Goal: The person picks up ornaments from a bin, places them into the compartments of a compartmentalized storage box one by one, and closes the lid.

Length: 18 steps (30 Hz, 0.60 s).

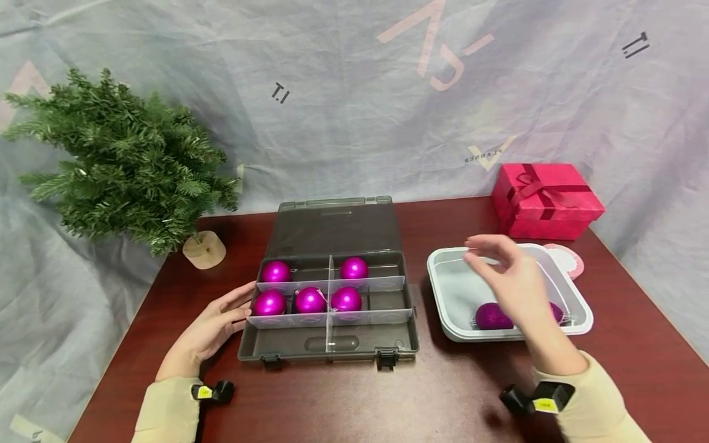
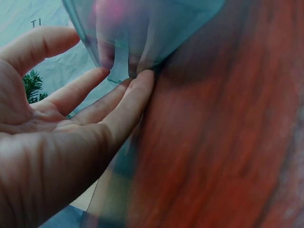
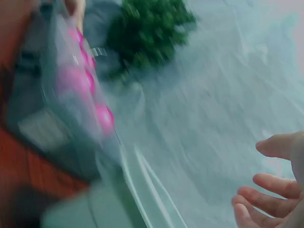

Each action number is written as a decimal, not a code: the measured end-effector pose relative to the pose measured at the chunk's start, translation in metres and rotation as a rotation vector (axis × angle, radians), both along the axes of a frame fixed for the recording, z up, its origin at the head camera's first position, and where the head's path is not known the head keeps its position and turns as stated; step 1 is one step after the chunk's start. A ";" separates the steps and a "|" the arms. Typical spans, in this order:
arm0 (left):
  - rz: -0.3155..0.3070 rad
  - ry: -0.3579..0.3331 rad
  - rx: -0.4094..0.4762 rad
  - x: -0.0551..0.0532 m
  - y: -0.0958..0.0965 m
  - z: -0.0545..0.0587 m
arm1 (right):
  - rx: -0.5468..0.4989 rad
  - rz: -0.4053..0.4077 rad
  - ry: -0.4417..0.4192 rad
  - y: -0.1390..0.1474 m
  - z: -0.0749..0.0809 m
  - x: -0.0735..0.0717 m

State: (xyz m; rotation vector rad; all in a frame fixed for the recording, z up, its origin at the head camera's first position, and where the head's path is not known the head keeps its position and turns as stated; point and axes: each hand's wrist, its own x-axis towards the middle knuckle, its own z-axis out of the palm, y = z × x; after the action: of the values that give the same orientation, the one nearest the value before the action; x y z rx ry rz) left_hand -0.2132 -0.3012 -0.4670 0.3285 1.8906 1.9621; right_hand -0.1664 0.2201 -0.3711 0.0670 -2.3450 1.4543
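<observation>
A grey see-through compartment box [image 1: 373,334] stands on the table with its lid raised at the back. Several shiny magenta Christmas balls [image 1: 311,300] sit in its back and middle rows; the front row holds none. My left hand [image 1: 213,326] is at the box's left side, and in the left wrist view its extended fingertips [image 2: 145,78] touch the wall. Above the white basin [image 1: 434,289] is my right hand [image 1: 517,283], fingers loosely bent with nothing between them. Dark purple glittery balls [image 1: 494,316] lie in the basin, partly hidden behind this hand.
A small artificial Christmas tree [image 1: 127,160] on a wooden base [image 1: 204,250] stands at the back left. At the back right is a red gift box [image 1: 548,203] with a ribbon. A pink and white round item [image 1: 570,261] lies beside the basin. Grey cloth [image 1: 332,123] hangs behind.
</observation>
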 end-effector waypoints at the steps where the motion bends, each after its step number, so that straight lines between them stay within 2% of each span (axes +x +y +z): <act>1: -0.003 0.004 0.004 0.000 0.000 0.000 | 0.014 -0.046 0.002 0.009 -0.001 0.000; 5: -0.007 0.012 0.017 0.002 0.000 0.001 | 0.040 -0.200 -0.025 0.038 -0.006 0.000; 8: -0.003 0.013 0.021 0.002 0.001 0.001 | 0.080 -0.266 -0.085 0.056 -0.013 -0.001; 14: 0.003 0.002 0.015 0.002 0.001 0.002 | 0.208 -0.265 -0.148 0.077 -0.030 -0.008; 18: 0.000 -0.001 0.024 0.001 0.001 0.001 | 0.277 -0.256 -0.192 0.081 -0.035 -0.012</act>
State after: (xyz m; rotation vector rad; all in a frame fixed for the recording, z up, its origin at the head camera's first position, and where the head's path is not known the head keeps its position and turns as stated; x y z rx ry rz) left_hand -0.2124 -0.3000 -0.4660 0.3340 1.8675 1.9867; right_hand -0.1781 0.3008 -0.4061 -0.3007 -2.5813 1.0509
